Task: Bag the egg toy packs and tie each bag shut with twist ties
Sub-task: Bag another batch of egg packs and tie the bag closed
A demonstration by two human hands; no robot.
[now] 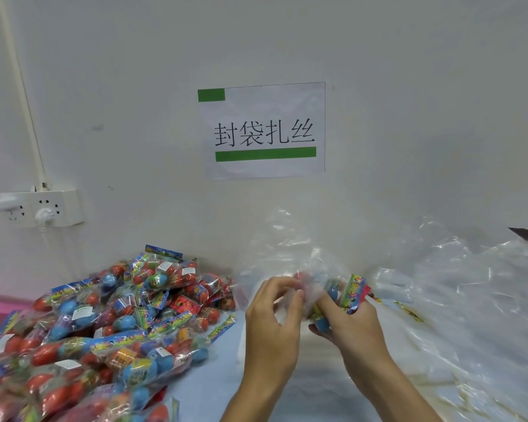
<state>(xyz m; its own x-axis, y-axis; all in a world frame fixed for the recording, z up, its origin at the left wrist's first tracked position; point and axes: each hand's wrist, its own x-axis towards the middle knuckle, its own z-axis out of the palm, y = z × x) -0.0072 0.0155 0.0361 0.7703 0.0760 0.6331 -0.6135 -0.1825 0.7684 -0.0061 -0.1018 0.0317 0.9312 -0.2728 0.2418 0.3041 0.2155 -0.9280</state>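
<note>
I see both of my hands meeting over the middle of the tabletop [201, 388], close to its far edge by the wall. My left hand [272, 324] has its fingers curled, pinching the crinkled film of a clear bag [290, 248] whose open top stands up against the wall. My right hand [348, 324] grips one egg toy pack [345, 295], with a blue egg and a bright striped header card showing between my fingers. The pack sits right at the bag's lower part; motion blur keeps me from telling how far inside it is, or whether anything else is already in there.

On the left side of the tabletop lies a heap of egg toy packs [104, 324], each a small clear sleeve holding red, blue and orange eggs. There are far too many, overlapping, for me to count.

Along the right side spreads a loose pile of clear bags [470, 300]; I cannot separate them to count. On the wall I see one paper sign [262, 129] and one power strip [43, 208].
</note>
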